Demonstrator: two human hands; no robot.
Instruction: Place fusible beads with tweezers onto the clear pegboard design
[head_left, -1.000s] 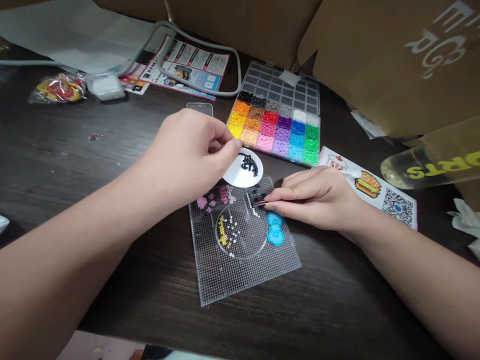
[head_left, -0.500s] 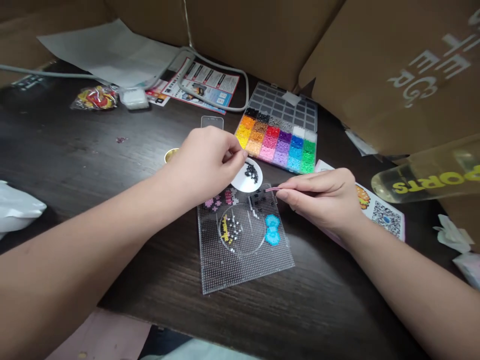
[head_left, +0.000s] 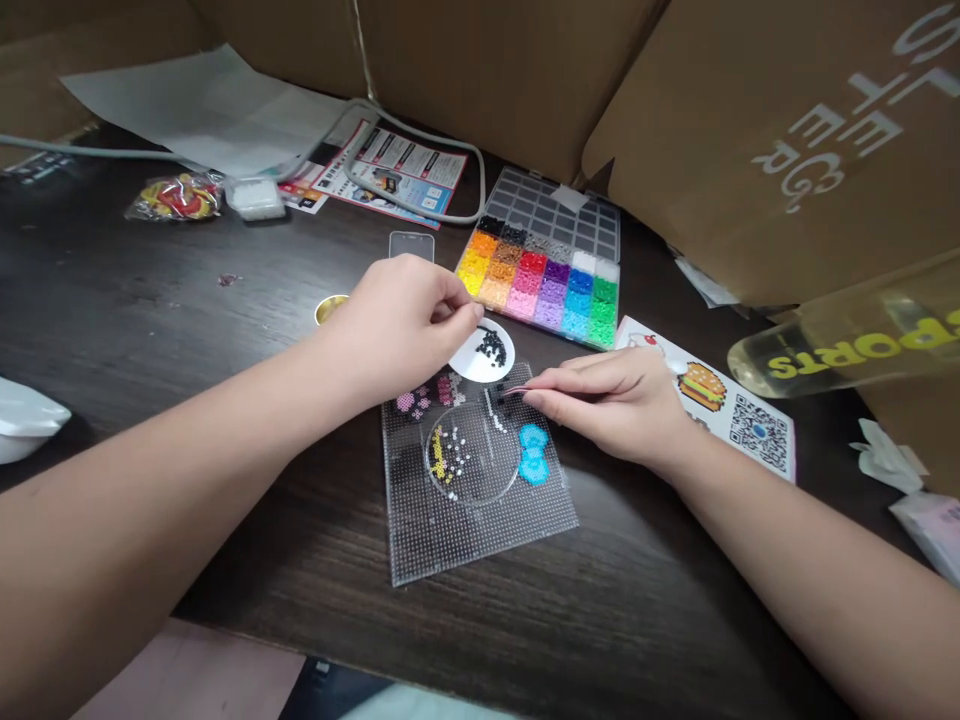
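Observation:
My left hand [head_left: 412, 325] is closed in a pinch at the far rim of a small white dish [head_left: 463, 360] and appears to hold it. Black beads [head_left: 491, 347] lie in this dish, which overlaps the far edge of a clear pegboard [head_left: 480, 540]. Thin pink tweezers [head_left: 516, 391] are gripped in my right hand [head_left: 615, 400], their tips over the board's far right part near black beads. On the board are a light-blue bow of beads [head_left: 534, 455], pink bead shapes [head_left: 412, 402], and a clear round dish [head_left: 491, 500] with yellow and white beads.
A sectioned bead box [head_left: 544, 280] with many colours stands open beyond my hands. To the right lie a burger pattern card [head_left: 757, 435] and a yellow-lettered bottle [head_left: 840, 355]. Leaflets [head_left: 405, 170], a cable loop, bagged pieces [head_left: 180, 197] and a gold round container [head_left: 328, 308] lie left and back.
The view has shifted slightly, moving everything a little left. My right hand has turned a little and the tweezer tips are lower, nearer the board. My left hand keeps its pinch at the dish.

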